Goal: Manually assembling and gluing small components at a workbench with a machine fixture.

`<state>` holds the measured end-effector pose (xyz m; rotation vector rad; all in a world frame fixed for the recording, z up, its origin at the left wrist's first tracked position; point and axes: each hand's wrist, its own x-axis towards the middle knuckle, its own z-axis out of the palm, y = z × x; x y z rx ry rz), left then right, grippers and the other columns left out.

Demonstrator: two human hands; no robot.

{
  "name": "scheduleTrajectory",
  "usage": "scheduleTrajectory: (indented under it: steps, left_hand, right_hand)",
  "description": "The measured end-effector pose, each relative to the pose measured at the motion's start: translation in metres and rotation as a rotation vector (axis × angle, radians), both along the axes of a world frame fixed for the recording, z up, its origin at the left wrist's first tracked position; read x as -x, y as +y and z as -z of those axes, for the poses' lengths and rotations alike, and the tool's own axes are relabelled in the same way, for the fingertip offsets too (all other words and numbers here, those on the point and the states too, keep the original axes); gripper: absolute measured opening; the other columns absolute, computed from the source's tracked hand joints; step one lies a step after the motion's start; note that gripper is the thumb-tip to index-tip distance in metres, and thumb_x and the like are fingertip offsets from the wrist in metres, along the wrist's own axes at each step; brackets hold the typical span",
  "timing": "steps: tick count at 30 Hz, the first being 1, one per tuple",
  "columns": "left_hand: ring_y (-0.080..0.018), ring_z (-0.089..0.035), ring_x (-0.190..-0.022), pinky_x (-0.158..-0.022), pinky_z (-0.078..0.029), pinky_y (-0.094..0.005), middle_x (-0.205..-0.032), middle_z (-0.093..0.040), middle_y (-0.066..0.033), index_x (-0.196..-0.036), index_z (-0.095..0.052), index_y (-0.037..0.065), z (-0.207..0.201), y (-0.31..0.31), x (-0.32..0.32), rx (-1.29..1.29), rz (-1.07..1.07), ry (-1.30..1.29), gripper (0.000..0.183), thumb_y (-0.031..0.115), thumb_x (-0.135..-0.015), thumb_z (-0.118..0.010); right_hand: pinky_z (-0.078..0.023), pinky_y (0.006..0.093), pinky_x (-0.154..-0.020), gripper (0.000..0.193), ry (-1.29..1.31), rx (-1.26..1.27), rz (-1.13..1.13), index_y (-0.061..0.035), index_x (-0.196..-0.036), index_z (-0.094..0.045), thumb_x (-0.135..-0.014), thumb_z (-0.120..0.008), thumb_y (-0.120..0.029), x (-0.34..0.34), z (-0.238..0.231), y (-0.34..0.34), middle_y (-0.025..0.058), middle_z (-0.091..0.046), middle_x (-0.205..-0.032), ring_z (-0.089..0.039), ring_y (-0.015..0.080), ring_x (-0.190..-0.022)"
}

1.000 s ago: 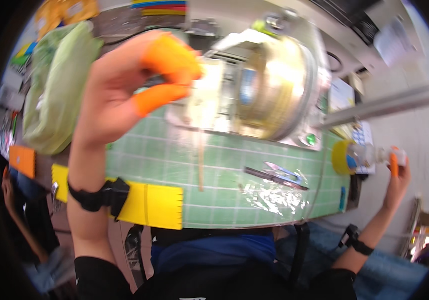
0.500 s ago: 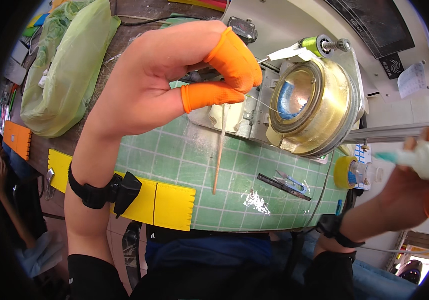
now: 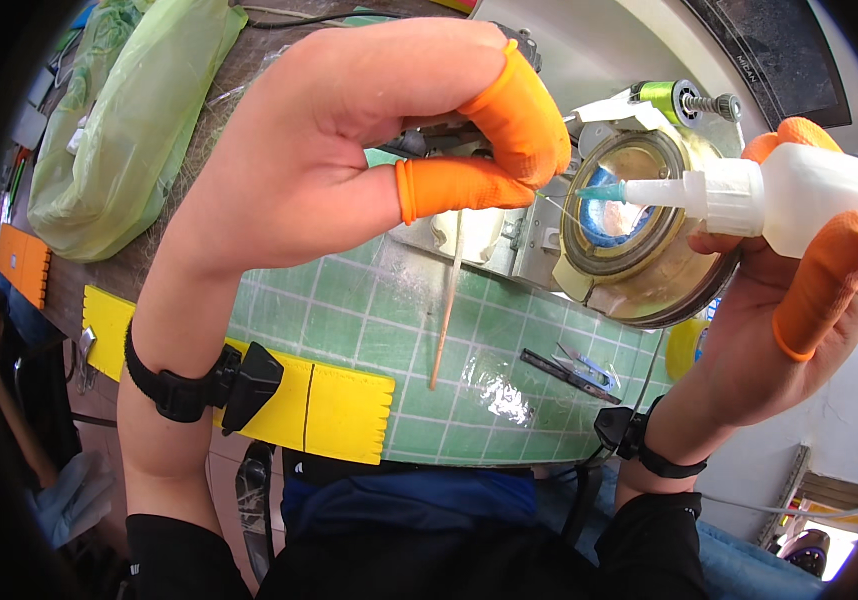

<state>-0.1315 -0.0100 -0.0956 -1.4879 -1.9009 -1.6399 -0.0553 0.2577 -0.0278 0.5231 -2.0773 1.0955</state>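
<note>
Teal nozzle leads leftward: the white translucent plastic squeeze bottle (image 3: 829,200) lies nearly level, long axis sideways, before the round brass-coloured metal ring (image 3: 639,278)!
The right hand (image 3: 774,335) wraps the bottle; the left hand (image 3: 299,170), orange-capped fingertips closed, pinches a fine pale thread (image 3: 561,207) near the nozzle.

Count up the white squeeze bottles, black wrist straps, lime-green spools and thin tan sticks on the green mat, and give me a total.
White squeeze bottle, in the right hand: 1
Black wrist straps: 2
Lime-green spool: 1
Thin tan stick: 1
Total: 5
</note>
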Motion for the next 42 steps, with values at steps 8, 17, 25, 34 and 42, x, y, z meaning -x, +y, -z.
scheduleTrajectory:
  steps: [8, 17, 25, 34, 42]
  left_hand:
    - [-0.0261, -0.069, -0.090, -0.092, -0.056, -0.0433, -0.090, -0.066, -0.0098, -0.088, -0.066, 0.000, -0.004, 0.003, 0.003, 0.003, 0.054, 0.042, 0.016, -0.002, -0.077, -0.078]
    - [-0.0263, -0.069, -0.090, -0.092, -0.056, -0.0423, -0.090, -0.066, -0.0096, -0.089, -0.066, 0.000, -0.004, 0.000, 0.000, 0.002, 0.054, 0.032, 0.016, -0.004, -0.078, -0.078]
    - [-0.0267, -0.068, -0.092, -0.096, -0.054, -0.0449, -0.093, -0.067, -0.0110, -0.089, -0.066, 0.000, -0.010, -0.001, -0.007, 0.057, -0.001, -0.036, 0.017, -0.006, -0.077, -0.077]
    - [-0.0265, -0.064, -0.097, -0.111, -0.043, -0.0590, -0.098, -0.065, -0.0131, -0.091, -0.065, -0.002, -0.005, 0.004, -0.014, 0.048, -0.112, -0.224, 0.014, 0.001, -0.082, -0.074]
    - [-0.0302, -0.064, -0.110, -0.115, -0.034, -0.0636, -0.110, -0.062, -0.0160, -0.099, -0.063, -0.003, 0.022, -0.035, 0.001, 0.128, -0.120, -0.220, 0.016, 0.007, -0.090, -0.071]
  right_hand:
    - [-0.063, 0.0338, -0.062, 0.054, -0.010, 0.003, -0.020, 0.0088, -0.125, -0.057, -0.104, -0.056, -0.041, 0.003, -0.004, -0.014, 0.0262, -0.066, -0.120, -0.073, 0.0284, -0.088]
    - [-0.062, 0.0328, -0.062, 0.054, -0.039, -0.027, -0.034, 0.0097, -0.124, -0.057, -0.104, -0.056, -0.041, 0.002, -0.002, -0.010, 0.0263, -0.066, -0.118, -0.073, 0.0277, -0.086]
    - [-0.055, 0.0305, -0.055, 0.055, -0.047, 0.126, 0.041, 0.0094, -0.117, -0.059, -0.105, -0.051, -0.044, -0.009, -0.007, -0.022, 0.0237, -0.067, -0.106, -0.069, 0.0253, -0.078]
    - [-0.037, 0.0247, -0.058, 0.048, -0.119, 0.577, -0.248, 0.0087, -0.121, -0.051, -0.110, -0.045, -0.038, -0.104, -0.054, 0.120, 0.0097, -0.053, -0.100, -0.043, 0.0119, -0.068]
    - [-0.042, 0.0225, -0.059, 0.023, -0.195, -0.070, 0.833, 0.0020, -0.120, -0.066, -0.103, -0.061, -0.012, -0.146, -0.030, 0.246, 0.0014, -0.062, -0.087, -0.051, 0.0053, -0.066]
